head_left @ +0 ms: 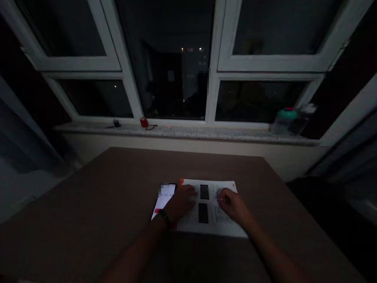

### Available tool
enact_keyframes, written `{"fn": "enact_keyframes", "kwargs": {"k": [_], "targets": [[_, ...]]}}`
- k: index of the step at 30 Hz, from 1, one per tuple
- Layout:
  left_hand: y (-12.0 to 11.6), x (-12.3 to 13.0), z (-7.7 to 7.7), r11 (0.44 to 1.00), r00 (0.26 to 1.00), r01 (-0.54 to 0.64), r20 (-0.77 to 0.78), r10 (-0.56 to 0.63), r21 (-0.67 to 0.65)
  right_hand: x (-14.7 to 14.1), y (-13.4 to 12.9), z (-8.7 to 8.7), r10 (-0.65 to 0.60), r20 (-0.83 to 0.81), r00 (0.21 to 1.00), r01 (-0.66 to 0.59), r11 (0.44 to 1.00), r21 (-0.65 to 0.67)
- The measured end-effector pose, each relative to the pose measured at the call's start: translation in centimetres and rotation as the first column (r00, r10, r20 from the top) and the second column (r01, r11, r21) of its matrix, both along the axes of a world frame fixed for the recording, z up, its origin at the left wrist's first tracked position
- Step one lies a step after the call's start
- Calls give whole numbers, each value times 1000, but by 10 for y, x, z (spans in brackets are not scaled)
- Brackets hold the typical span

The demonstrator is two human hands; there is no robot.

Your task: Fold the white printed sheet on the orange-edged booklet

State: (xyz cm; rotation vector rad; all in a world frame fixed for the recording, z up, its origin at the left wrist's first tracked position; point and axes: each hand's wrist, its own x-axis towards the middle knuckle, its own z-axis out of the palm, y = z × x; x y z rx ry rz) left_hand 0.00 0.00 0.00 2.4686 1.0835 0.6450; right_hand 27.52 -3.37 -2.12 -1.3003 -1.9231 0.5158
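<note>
A printed page with dark picture blocks and a red left edge lies flat on the table. My left hand, with a dark band at the wrist, rests on the left part of this page, fingers stretched out. Over the right part of the page, my right hand is closed in a pinch. A thin pale tip pokes out of its fingers, like the end of a pen; the rest is hidden in the hand. Left of the page, close to my left hand, lies a phone with a lit screen.
The brown table reaches toward a stone windowsill below dark windows. On the sill stand a red container, a small dark object and, at the right, a clear jar with a teal lid. Curtains hang at both sides.
</note>
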Motion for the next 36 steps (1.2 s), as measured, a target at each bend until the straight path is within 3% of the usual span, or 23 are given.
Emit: {"fn": "enact_keyframes", "kwargs": {"k": [13,27,36], "targets": [[-4,2,1,999,1000,19,4,-19,42,0,-5,12,-28,46,999,30,998,-48],[-3,-3,-8,943,938,-312,-123,325,113,-3,-6,13,-44,39,998,47,997,-57],[-4,-2,-10,924,912,-346,-172,372,166,0,-8,12,-28,10,1000,29,998,-63]]}}
